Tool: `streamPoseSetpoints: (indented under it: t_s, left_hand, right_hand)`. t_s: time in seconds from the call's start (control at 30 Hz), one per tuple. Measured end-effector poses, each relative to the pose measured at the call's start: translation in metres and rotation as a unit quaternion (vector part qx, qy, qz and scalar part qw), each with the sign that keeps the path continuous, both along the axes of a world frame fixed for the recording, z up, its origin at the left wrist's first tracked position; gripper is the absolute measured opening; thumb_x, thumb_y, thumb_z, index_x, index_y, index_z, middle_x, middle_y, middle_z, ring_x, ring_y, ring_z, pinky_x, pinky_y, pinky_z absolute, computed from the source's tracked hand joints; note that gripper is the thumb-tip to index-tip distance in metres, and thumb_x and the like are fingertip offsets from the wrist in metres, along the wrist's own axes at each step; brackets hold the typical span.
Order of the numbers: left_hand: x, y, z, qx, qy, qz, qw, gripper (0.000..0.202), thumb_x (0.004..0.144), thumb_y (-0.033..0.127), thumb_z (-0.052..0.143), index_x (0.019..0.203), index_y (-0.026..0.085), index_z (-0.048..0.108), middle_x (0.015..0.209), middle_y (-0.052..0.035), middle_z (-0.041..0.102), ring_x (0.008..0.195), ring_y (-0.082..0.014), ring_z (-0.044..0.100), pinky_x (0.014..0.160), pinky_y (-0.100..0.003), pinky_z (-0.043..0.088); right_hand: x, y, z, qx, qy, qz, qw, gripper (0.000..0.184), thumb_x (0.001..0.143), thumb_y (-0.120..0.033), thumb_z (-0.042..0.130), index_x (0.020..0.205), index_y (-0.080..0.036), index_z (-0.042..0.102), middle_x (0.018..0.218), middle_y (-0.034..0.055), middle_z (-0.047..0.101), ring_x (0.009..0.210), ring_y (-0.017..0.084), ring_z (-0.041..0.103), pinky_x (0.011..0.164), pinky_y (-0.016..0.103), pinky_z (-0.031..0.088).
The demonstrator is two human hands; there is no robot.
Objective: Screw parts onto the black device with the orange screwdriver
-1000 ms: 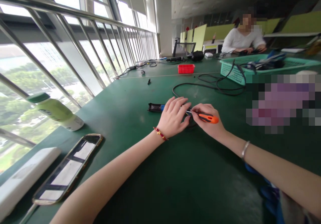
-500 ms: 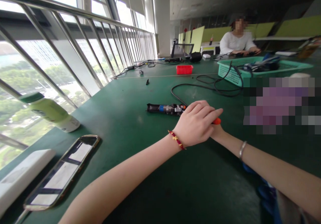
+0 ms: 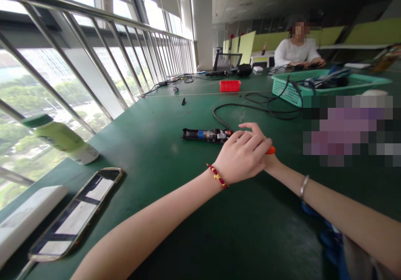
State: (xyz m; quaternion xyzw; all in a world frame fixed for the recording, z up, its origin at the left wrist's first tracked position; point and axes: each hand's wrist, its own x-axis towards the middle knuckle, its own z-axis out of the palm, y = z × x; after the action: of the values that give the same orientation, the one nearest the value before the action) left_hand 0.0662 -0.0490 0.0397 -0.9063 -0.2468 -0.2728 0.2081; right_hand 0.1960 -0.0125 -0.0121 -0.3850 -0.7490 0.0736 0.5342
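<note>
My left hand [image 3: 239, 156], with a red and gold bracelet at the wrist, is closed, its fingers bent over my right hand [image 3: 270, 162]. Most of the right hand is hidden behind it; a silver bangle circles that arm. One finger sticks up above the left knuckles; whose it is I cannot tell. An orange rounded end [image 3: 271, 150] pokes out at the right of the left fingers; the rest of that thing is covered. Just left of the hands lies a black cylindrical device [image 3: 205, 135] with a blue band and a cable [image 3: 216, 112], its right end hidden by my left hand.
Farther back stand a red tray [image 3: 230, 86] and a green basket [image 3: 288, 92] holding cables and tools. At left are a phone [image 3: 77, 215], a white box [image 3: 31, 217] and a tilted green bottle [image 3: 62, 140] by the railing. Across the table sits a person [image 3: 296, 52] in white.
The fingers have shifted: one now rises and bends leftward above the left knuckles, while the finger that stretched right has drawn in. The black device stays in place.
</note>
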Motion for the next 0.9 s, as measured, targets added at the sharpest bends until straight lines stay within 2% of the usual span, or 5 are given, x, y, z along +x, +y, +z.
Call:
streamPoseSetpoints:
  t_s: [0.13, 0.33, 0.63, 0.73, 0.9]
  left_hand:
    - [-0.002, 0.0, 0.003, 0.015, -0.017, 0.037, 0.999, 0.025, 0.087, 0.022, 0.037, 0.104, 0.016, 0.056, 0.098, -0.007, 0.061, 0.085, -0.0176, 0.055, 0.08, -0.032, 0.039]
    - [-0.014, 0.01, 0.018, -0.02, -0.112, 0.1, 0.988, 0.021, 0.089, 0.035, 0.044, 0.099, 0.02, 0.055, 0.092, -0.0034, 0.062, 0.084, -0.0164, 0.056, 0.077, -0.03, 0.038]
    - [-0.02, 0.017, 0.022, -0.056, -0.097, 0.064, 0.992, 0.031, 0.087, 0.048, 0.044, 0.095, 0.02, 0.057, 0.091, -0.0032, 0.062, 0.085, -0.0169, 0.056, 0.078, -0.03, 0.037]
    - [-0.036, 0.034, 0.017, -0.025, -0.074, 0.05, 0.996, 0.036, 0.089, 0.048, 0.037, 0.098, 0.02, 0.058, 0.097, -0.0052, 0.062, 0.088, -0.0182, 0.055, 0.083, -0.032, 0.036]
    - [-0.088, 0.077, -0.013, -0.022, -0.078, 0.194, 0.978, 0.033, 0.092, 0.037, 0.032, 0.096, 0.019, 0.06, 0.098, -0.0064, 0.062, 0.091, -0.0208, 0.053, 0.084, -0.035, 0.036]
  right_hand:
    - [0.001, 0.005, 0.001, -0.046, 0.027, 0.008, 0.999, 0.039, 0.077, -0.024, 0.05, 0.115, -0.027, 0.041, 0.069, -0.0024, 0.056, 0.064, 0.019, 0.06, 0.059, 0.034, 0.05]
    - [0.0, -0.005, 0.013, 0.007, 0.07, 0.025, 0.997, 0.064, 0.064, -0.026, 0.069, 0.119, -0.025, 0.038, 0.084, -0.0012, 0.059, 0.064, 0.014, 0.056, 0.056, 0.028, 0.047]
    - [0.001, -0.019, 0.025, 0.083, 0.035, -0.075, 0.993, 0.037, 0.069, -0.031, 0.068, 0.099, -0.023, 0.049, 0.087, 0.0015, 0.061, 0.067, 0.014, 0.06, 0.053, 0.023, 0.046]
    - [0.001, -0.019, 0.03, 0.065, 0.045, -0.099, 0.992, 0.027, 0.072, -0.031, 0.064, 0.093, -0.023, 0.049, 0.082, 0.0004, 0.059, 0.061, 0.012, 0.057, 0.052, 0.023, 0.046]
    - [0.001, -0.018, 0.036, -0.003, 0.062, -0.08, 0.995, 0.034, 0.071, -0.025, 0.061, 0.101, -0.024, 0.044, 0.074, -0.0026, 0.053, 0.052, 0.011, 0.053, 0.049, 0.023, 0.045]
